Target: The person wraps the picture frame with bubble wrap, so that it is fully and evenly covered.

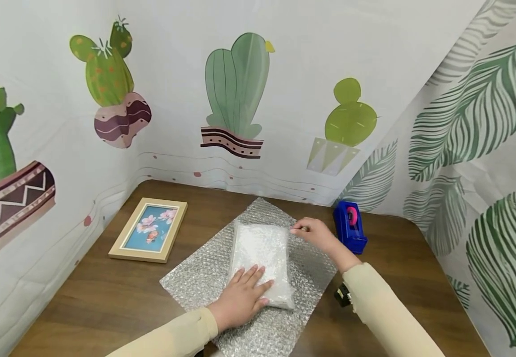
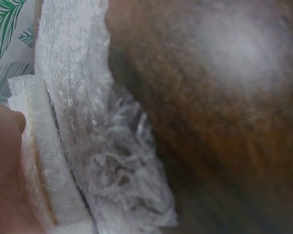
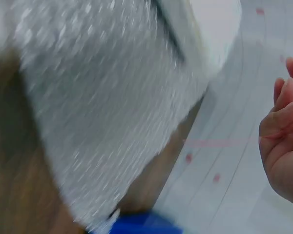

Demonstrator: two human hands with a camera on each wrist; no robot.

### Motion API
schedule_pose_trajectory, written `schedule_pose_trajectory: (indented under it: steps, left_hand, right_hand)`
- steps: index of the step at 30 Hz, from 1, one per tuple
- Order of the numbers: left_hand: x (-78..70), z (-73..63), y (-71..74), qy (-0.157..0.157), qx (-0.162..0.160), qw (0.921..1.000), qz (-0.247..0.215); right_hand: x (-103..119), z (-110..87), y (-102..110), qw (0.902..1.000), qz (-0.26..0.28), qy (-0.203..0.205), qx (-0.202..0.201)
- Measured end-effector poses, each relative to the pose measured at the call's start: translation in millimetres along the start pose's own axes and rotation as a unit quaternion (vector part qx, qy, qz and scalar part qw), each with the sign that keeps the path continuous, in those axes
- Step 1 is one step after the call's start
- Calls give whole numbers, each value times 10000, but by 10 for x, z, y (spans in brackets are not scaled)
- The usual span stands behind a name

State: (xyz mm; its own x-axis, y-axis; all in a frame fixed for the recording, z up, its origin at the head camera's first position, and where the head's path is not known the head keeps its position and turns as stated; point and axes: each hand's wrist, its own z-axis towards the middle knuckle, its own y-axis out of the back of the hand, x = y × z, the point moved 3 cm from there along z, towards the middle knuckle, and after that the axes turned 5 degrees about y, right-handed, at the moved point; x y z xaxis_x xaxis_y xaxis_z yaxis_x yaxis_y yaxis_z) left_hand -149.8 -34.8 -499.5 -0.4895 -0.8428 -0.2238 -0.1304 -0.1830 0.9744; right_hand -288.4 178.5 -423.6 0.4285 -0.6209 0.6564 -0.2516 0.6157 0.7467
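A flat rectangular package [image 1: 264, 248] in clear bubble wrap lies on a larger bubble wrap sheet [image 1: 195, 280]. My left hand [image 1: 242, 297] rests on the package's lower part, fingers spread. At the package's upper right corner, my right hand [image 1: 318, 234] hovers over the sheet with bent fingers, thumb and forefinger close together; whether they pinch anything clear cannot be made out. The right wrist view shows that hand [image 3: 285, 131] with curled fingers above the blurred sheet [image 3: 107, 97]. In the left wrist view, the package's layered edge [image 2: 53, 161] shows beside the thumb.
A blue tape dispenser [image 1: 351, 233] with a pink core stands at the right rear of the wooden table [image 1: 79, 302]. A framed flower picture [image 1: 150, 230] lies on the left. Behind hangs a white cloth [image 1: 168, 99] printed with cacti and leaves.
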Motion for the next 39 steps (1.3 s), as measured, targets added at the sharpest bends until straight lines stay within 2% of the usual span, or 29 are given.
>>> schedule_pose_trajectory:
  steps: [2, 5, 8, 13, 17, 21, 26, 30, 36, 39]
  left_hand:
    - [-14, -4, 2, 6, 49, 10000, -6]
    - [-25, -13, 17, 2, 41, 10000, 16]
    - [-32, -19, 32, -21, -24, 10000, 54]
    - [-38, -19, 41, -121, -202, 9997, 71]
    - [-38, -17, 29, -192, -369, 9989, 213]
    - [-32, -18, 20, -249, -447, 9982, 312]
    - [-25, -36, 24, -182, -323, 9992, 159]
    - [-24, -55, 26, -124, -204, 9997, 13]
    - [-16, -40, 7, -236, -473, 9983, 228]
    - [-20, -9, 16, -321, -640, 9966, 419]
  right_hand:
    - [124, 62, -125, 9993, -172, 126, 305]
    - [345, 156, -307, 9951, -402, 520, 735]
    - [558, 231, -458, 9873, -643, 1015, 1042]
    - [806, 294, -647, 9747, -854, 1415, 1508]
    - [864, 317, -797, 9681, -868, 1508, 1800]
    - [826, 341, -952, 9670, -815, 1260, 2059]
    - [707, 381, -1062, 9706, -814, 939, 2060]
    - [622, 401, -1090, 9728, -847, 1009, 1908]
    - [571, 419, -1117, 9738, -972, 1031, 1776]
    - [566, 425, -1116, 9755, -1167, 840, 1666]
